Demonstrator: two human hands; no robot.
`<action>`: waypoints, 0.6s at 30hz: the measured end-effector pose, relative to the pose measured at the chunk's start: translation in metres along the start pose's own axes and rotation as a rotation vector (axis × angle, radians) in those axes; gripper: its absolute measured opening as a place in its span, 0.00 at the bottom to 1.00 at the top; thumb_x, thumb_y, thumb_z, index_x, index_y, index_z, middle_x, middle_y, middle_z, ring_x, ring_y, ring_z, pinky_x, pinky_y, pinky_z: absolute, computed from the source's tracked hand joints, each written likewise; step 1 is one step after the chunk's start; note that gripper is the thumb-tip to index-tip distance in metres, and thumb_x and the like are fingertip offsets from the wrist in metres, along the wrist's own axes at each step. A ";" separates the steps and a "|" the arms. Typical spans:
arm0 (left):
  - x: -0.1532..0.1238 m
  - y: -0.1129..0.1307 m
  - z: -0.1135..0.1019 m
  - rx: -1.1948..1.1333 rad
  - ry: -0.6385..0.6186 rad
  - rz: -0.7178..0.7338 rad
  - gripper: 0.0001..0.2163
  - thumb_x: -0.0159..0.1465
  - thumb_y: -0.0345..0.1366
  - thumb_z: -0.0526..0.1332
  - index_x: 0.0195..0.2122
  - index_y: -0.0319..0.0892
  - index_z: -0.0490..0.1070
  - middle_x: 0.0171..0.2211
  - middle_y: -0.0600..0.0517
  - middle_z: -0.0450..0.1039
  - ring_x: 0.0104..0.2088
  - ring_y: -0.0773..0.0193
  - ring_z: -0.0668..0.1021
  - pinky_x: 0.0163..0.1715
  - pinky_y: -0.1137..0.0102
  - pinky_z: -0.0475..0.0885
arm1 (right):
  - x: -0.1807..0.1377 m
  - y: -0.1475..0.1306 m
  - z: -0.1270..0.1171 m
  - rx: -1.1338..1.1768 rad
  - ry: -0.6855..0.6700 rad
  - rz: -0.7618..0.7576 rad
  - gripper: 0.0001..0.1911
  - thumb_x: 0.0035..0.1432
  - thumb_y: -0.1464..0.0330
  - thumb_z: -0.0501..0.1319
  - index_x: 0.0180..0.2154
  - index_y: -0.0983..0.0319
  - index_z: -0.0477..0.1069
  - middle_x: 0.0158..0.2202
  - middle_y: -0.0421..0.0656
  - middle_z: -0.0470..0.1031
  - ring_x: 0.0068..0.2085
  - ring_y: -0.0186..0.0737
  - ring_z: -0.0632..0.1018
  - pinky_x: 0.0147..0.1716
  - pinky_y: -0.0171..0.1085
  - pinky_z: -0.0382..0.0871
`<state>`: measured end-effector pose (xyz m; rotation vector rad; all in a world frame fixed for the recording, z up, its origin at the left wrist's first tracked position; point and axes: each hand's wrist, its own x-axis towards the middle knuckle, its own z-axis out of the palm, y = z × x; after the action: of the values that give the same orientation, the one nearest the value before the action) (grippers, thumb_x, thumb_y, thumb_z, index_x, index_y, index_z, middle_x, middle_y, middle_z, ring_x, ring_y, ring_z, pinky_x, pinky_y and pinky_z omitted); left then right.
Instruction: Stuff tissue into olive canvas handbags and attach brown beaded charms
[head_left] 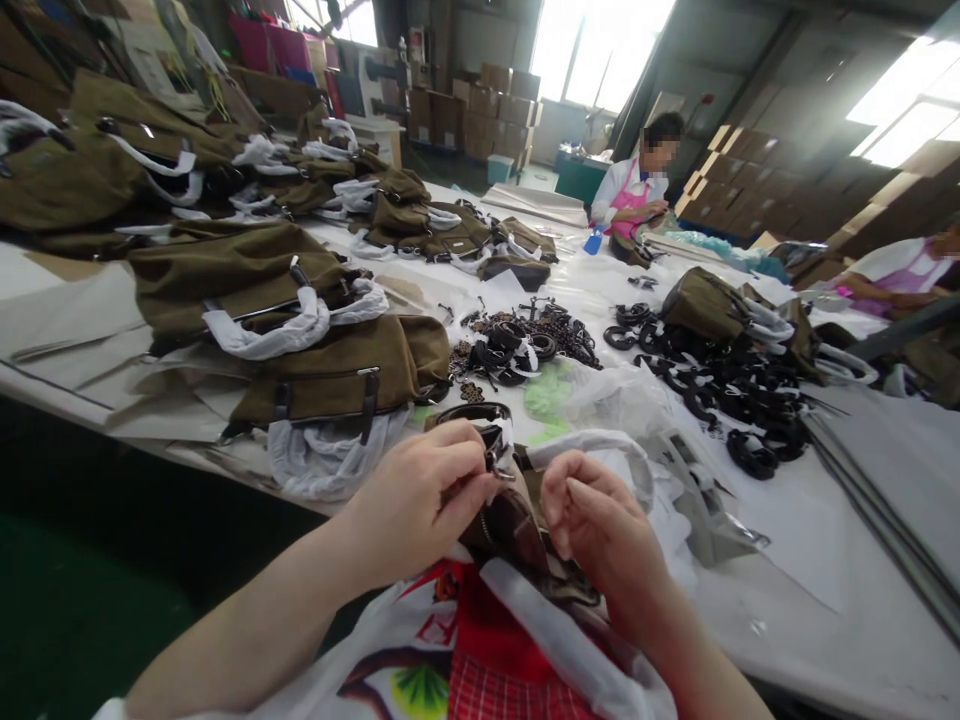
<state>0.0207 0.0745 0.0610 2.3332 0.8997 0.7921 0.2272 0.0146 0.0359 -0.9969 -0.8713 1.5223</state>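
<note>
A brown-olive handbag point(517, 525) is upright against my front at the table edge, its zipper side towards me. My left hand point(435, 490) pinches a metal clasp point(501, 468) at the end of a dark strap, above the bag's left side. A black strap loop point(474, 411) stands just beyond those fingers. My right hand point(596, 515) is beside the bag's right side with fingers curled and thumb against them; whether anything small is in them is hidden. A wrapped white handle point(544, 630) hangs down the near side of the bag, and another wrapped handle point(600, 440) arches behind my right hand.
Olive bags point(345, 370) with wrapped handles are piled along the left. Metal chains point(559, 325) and coiled black straps point(510, 350) lie ahead; more black straps point(735, 400) lie at right. Clear plastic point(637, 400) is near my right hand. Two co-workers point(626, 195) sit across the table.
</note>
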 end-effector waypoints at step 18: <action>0.014 -0.008 0.000 -0.645 0.069 -0.153 0.16 0.65 0.44 0.59 0.27 0.37 0.71 0.34 0.46 0.75 0.25 0.71 0.71 0.24 0.75 0.66 | 0.004 0.018 0.000 -0.243 0.084 -0.215 0.07 0.56 0.64 0.66 0.38 0.58 0.75 0.34 0.43 0.82 0.33 0.39 0.83 0.32 0.37 0.80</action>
<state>0.0258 0.0896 0.0609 1.6665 0.7039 0.9344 0.2201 0.0152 0.0195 -1.0954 -1.0852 1.2051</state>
